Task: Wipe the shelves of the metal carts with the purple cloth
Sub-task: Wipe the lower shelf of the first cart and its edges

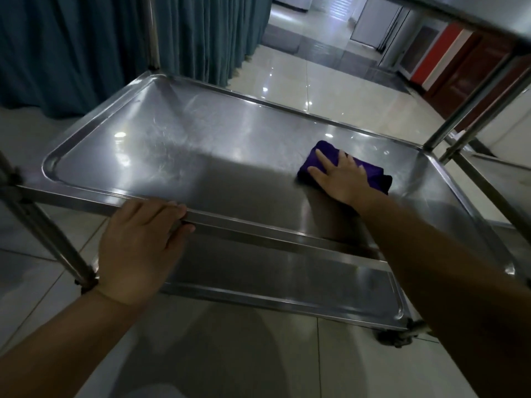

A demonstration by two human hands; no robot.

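Right hand (340, 176) flat, fingers straight, pressing purple cloth (370, 170) onto cart shelf (201, 156), left hand (138, 248) curled round near rail (258, 229)

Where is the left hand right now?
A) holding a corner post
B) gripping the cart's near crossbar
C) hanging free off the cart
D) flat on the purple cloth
B: the left hand has its fingers curled over the near crossbar, while the right hand presses the purple cloth.

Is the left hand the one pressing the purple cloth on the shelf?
No, the right hand lies flat on the purple cloth, while the left hand grips the shelf's near rail.
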